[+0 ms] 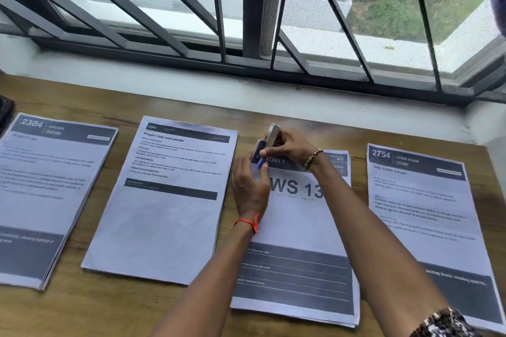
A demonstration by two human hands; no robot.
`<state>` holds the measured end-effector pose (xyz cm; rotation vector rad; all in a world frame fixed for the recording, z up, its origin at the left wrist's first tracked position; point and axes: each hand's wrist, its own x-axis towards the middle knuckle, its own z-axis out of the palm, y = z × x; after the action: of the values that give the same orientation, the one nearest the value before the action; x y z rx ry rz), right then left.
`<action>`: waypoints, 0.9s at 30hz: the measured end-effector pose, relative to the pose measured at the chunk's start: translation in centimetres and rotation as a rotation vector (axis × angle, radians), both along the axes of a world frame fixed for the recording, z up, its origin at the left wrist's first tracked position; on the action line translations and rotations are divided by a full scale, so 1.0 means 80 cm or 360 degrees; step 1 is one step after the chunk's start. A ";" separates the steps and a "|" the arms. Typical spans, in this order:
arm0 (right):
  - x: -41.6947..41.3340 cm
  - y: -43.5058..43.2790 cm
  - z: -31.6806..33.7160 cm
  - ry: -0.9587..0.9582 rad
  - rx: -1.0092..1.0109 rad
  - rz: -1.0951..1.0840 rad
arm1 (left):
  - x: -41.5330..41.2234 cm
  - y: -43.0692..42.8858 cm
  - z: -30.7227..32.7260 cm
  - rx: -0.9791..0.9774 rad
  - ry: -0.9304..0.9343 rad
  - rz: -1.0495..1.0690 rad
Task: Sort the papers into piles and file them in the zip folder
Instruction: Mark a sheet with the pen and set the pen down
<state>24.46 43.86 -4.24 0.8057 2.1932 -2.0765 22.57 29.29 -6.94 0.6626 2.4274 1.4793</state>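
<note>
We appear to be stapling one sorted pile at its top-left corner.
Our right hand [290, 147] curls round a silver-and-blue stapler [267, 142] at centre frame. Our left hand [250, 186] lies flat on the "WS 13" pile [298, 227], likely to keep the sheets squared. Other white, dark-banded piles [169, 199] line the wooden table [123, 309]; no zip folder shows.

Four piles lie in a row on the counter [109, 309]: leftmost pile [41, 194], second pile [164, 213], third pile [298, 227], rightmost pile [427, 221]. A stapler [267, 142] sits at the third pile's far left corner. The window [383, 8] runs behind them.
</note>
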 end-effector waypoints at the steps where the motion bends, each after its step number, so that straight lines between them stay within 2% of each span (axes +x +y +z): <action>1: 0.000 0.000 -0.001 0.0008 -0.0008 0.0000 | -0.001 0.001 -0.003 -0.0013 0.0014 0.0004; 11: -0.006 -0.009 -0.007 0.0046 -0.0039 -0.0092 | -0.001 0.008 -0.005 -0.0037 0.0074 0.0090; 17: -0.001 0.003 0.004 -0.0050 0.0040 0.0009 | -0.004 0.003 -0.004 0.0063 -0.0067 0.0015; 20: 0.001 0.006 0.010 0.0038 -0.0127 -0.0174 | -0.009 -0.001 0.006 0.0136 -0.0233 -0.0074; 23: -0.002 0.012 0.025 0.0260 -0.0260 -0.0498 | -0.016 -0.006 0.016 0.0132 -0.0435 -0.0121; 27: -0.012 0.010 0.046 0.0563 -0.0293 -0.0810 | -0.024 -0.017 0.025 0.0060 -0.0339 -0.0196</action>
<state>23.48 44.66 -0.53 1.1506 2.0541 -2.8049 20.61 27.97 -4.93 0.6156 2.1654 1.4689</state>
